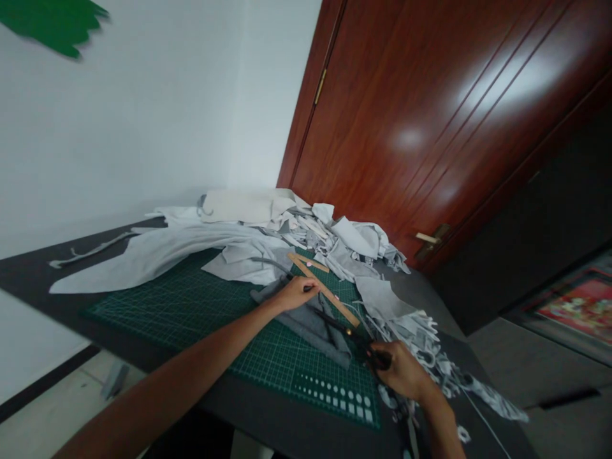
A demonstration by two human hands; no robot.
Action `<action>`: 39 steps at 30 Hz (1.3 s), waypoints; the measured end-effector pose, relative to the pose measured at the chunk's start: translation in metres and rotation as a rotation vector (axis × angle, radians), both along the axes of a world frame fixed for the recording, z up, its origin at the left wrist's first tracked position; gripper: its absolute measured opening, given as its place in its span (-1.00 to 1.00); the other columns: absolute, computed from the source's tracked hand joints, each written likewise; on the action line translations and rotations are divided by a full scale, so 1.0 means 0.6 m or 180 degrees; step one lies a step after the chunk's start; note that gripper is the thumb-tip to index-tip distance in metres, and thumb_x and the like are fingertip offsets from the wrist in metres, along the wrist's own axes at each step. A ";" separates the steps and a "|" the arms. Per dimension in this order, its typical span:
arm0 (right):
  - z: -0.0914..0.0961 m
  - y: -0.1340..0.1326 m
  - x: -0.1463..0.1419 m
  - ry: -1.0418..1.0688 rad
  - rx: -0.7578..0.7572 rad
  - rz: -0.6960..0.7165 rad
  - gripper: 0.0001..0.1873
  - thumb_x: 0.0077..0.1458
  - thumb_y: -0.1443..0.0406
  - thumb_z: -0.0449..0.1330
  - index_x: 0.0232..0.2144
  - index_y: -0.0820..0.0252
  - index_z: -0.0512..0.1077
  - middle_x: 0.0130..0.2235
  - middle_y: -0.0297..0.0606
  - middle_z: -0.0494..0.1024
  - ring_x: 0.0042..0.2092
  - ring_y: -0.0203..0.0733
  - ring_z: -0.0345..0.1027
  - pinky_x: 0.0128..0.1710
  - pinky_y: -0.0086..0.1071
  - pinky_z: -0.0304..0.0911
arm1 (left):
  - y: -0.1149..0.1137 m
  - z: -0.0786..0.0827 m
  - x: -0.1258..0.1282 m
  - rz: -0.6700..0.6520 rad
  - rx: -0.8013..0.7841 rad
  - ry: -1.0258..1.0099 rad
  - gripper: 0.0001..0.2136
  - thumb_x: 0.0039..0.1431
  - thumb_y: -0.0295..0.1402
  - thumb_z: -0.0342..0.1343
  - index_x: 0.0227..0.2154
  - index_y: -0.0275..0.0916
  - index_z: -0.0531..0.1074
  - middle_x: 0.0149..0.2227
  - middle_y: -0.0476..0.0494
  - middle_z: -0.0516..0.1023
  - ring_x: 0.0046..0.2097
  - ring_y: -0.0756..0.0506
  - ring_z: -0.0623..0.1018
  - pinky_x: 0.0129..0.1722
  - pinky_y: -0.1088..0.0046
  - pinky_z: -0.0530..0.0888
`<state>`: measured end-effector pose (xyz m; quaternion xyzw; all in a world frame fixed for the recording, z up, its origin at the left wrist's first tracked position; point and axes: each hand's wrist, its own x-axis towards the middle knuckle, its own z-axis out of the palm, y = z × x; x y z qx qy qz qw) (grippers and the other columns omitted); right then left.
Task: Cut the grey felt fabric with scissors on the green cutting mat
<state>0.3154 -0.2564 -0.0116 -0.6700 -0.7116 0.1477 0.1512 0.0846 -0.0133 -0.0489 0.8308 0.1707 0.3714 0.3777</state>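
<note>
Indoor light fairly bright and even, source not seen. Strong glare is thrown on the glossy wooden door (421,127). Edges are bent by wide-angle distortion; the green wall shape (48,25) is blurred. Shadows are soft under the pale scraps (287,236).

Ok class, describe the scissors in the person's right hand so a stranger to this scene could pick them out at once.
On the dark table beside the reddish-brown door lies a green cutting mat. Over it, the person's right hand grips black-handled scissors, blades over a dark grey fabric; they are the only scissors in view.
</note>
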 end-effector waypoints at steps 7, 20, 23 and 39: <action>-0.003 0.003 0.020 -0.0140 0.0034 -0.0240 -0.88 -0.11 0.41 0.10 -0.48 0.23 0.44 -0.53 -0.38 0.42 -0.47 -0.29 0.23 -0.45 -0.43 0.03 | 0.002 0.002 -0.001 0.0028 0.0005 0.0110 -0.73 0.29 -0.26 0.01 -0.33 -0.30 0.56 -0.36 -0.09 0.62 -0.28 -0.09 0.56 -0.25 0.46 0.43; -0.010 0.005 0.031 -0.0168 0.0207 -0.0313 -0.92 -0.06 0.37 0.11 -0.50 0.19 0.41 -0.52 -0.34 0.45 -0.46 -0.24 0.28 -0.44 -0.42 0.06 | -0.011 0.015 -0.008 -0.0105 0.0171 0.0176 -0.84 0.22 -0.31 0.10 -0.34 -0.25 0.54 -0.28 -0.11 0.65 -0.20 -0.12 0.59 -0.11 0.42 0.44; -0.009 0.004 0.029 -0.0139 0.0180 -0.0305 -0.94 -0.07 0.38 0.10 -0.51 0.19 0.38 -0.53 -0.37 0.41 -0.46 -0.25 0.28 -0.45 -0.42 0.02 | -0.012 0.014 -0.008 -0.0086 0.0156 0.0171 -0.81 0.24 -0.29 0.08 -0.36 -0.26 0.52 -0.31 -0.10 0.63 -0.23 -0.11 0.57 -0.17 0.44 0.43; -0.023 0.010 0.032 -0.0066 0.0147 -0.0345 -0.92 -0.03 0.35 0.09 -0.48 0.19 0.39 -0.51 -0.36 0.41 -0.44 -0.24 0.28 -0.44 -0.41 0.04 | -0.009 0.008 -0.006 -0.0110 0.0186 0.0236 -0.75 0.30 -0.28 -0.01 -0.44 -0.28 0.43 -0.41 -0.04 0.51 -0.31 -0.06 0.49 -0.30 0.50 0.34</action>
